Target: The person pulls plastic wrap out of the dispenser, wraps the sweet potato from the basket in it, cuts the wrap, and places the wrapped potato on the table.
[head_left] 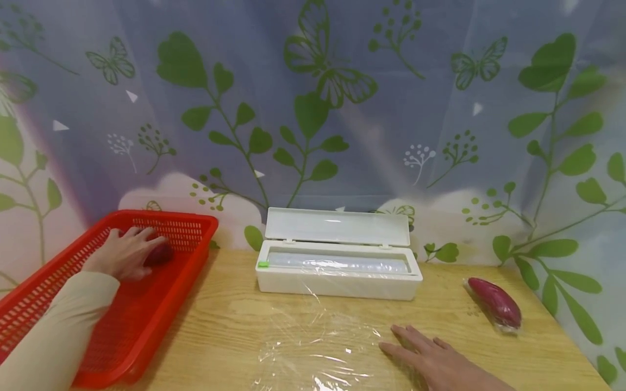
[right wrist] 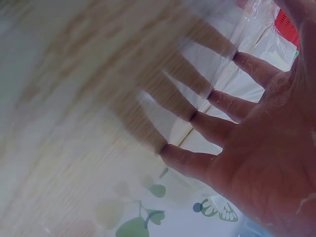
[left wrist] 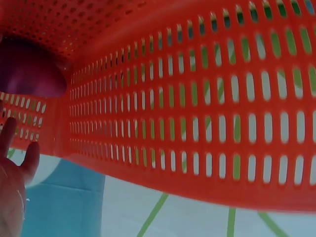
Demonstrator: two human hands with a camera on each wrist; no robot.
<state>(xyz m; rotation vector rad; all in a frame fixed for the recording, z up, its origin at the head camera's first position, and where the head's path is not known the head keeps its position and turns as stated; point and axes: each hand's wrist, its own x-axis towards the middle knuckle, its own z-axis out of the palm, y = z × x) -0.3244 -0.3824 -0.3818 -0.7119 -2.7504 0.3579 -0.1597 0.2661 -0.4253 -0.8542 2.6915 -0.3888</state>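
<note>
Inside the red basket [head_left: 171, 296], my left hand [head_left: 122, 254] reaches with spread fingers over a dark purple, elongated vegetable [head_left: 160, 254] that looks like an eggplant. In the left wrist view a gap shows between the visible fingers [left wrist: 30, 160] and the vegetable's smooth rounded end [left wrist: 37, 71]. Clear plastic wrap [head_left: 318, 347] lies drawn out over the table from a white dispenser box [head_left: 337, 285]. At the wrap's right side rests my right hand [head_left: 432, 358]. Its fingers [right wrist: 212, 128] are straight and apart, tips touching the surface; the right wrist view shows them mirrored there.
The dispenser's lid [head_left: 337, 227] stands raised, with the wrap roll [head_left: 337, 263] inside and a green slider [head_left: 263, 264] at its left end. A similar purple vegetable [head_left: 494, 301] in clear wrap lies at the right. A patterned curtain [head_left: 371, 146] hangs behind the wooden table [head_left: 220, 326].
</note>
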